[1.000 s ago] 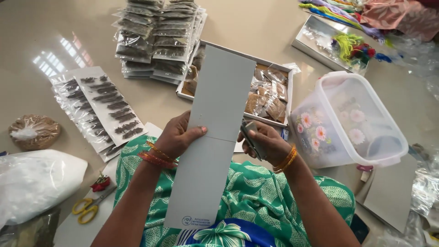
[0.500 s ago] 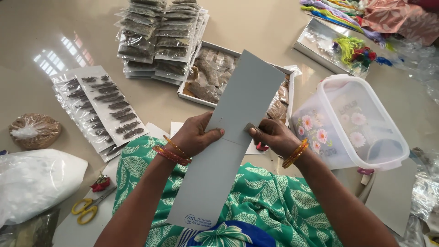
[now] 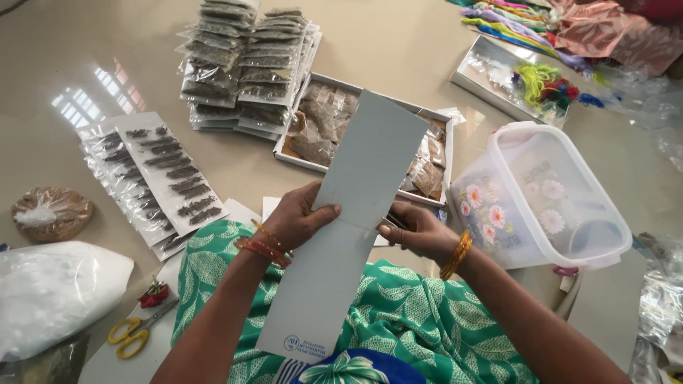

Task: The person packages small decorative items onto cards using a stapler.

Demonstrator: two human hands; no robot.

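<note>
**A:** We're looking straight down at a long grey card (image 3: pixel 348 227), and it's sitting tilted, its top end leaning off to the right over the shallow box (image 3: pixel 370 96) of brown packets, its bottom end lying on the green patterned lap.

**B:** And we're seeing the left hand (image 3: pixel 299 217) clamped on the card's left edge about halfway up, thumb pressing flat on the face, fingers tucked behind.

**A:** The right hand (image 3: pixel 416 231) is meeting the card at its right edge, at about the same height. Fingers are curled in together there, and something dark is showing between them, but we're not able to tell what it is, nor whether that hand is truly pinching the card or just resting against it.

**B:** Bangles are showing on both wrists, red and gold on the left, orange on the right.

**A:** Around the hands, we're spotting a clear plastic tub (image 3: pixel 541 195) with flower prints just to the right, touching the box's corner.

**B:** Further up, a stack of filled packets (image 3: pixel 245 67) is standing beside the box. To the left, sheets of small dark packets (image 3: pixel 156 178) are lying fanned on the floor.

**A:** And down at the lower left, yellow-handled scissors (image 3: pixel 135 334) are lying next to a big white plastic bag (image 3: pixel 53 295).
</note>
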